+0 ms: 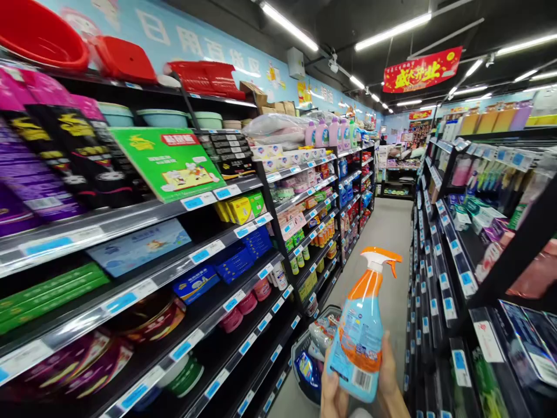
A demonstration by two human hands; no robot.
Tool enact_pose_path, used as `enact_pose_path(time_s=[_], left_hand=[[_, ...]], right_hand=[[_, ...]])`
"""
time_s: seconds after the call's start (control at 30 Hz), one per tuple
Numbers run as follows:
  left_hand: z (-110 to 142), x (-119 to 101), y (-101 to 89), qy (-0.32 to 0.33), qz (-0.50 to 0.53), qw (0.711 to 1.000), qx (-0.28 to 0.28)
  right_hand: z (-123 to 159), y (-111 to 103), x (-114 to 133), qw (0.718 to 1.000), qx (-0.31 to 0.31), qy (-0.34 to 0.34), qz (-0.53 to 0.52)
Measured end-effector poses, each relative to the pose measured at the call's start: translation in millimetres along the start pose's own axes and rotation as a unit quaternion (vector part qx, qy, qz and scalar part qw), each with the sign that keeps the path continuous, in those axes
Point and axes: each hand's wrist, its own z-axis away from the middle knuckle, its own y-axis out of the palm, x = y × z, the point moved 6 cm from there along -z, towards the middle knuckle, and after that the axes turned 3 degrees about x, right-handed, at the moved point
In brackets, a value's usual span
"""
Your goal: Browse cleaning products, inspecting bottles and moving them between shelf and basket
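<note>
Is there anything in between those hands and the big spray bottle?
Nothing visible: the left hand and right hand touch the spray bottle, one at each side of its lower part. The basket shows behind it, not in between.

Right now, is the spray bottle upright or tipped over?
The bottle is upright, leaning slightly: its orange sprayer is on top, its base low between the left hand and right hand.

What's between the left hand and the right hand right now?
The blue-and-orange spray bottle. The head view shows the left hand at its lower left side and the right hand along its right side.
</note>
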Motion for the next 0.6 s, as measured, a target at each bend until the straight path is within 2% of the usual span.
enact_pose_path(time_s=[0.07,0.13,0.3,0.43,0.6], left_hand=[[6,12,-4.2,-0.045,0.018,0.999,-0.024],[12,16,-7.3,-0.066,0.007,0.997,-0.036],[20,9,-8.9,-0.070,-0.036,0.996,-0.039],[21,6,-6.9,-0.057,-0.062,0.996,-0.008],[21,12,-13.3,-0.054,-0.081,0.995,0.009]], right_hand=[[-1,9,-1,0.998,0.032,0.051,-0.035],[-2,16,1,0.995,0.046,0.070,-0.049],[-1,18,8,0.997,0.020,0.051,-0.046],[1,14,6,0.996,0.006,0.072,-0.043],[2,4,9,0.999,-0.050,0.019,-0.007]])
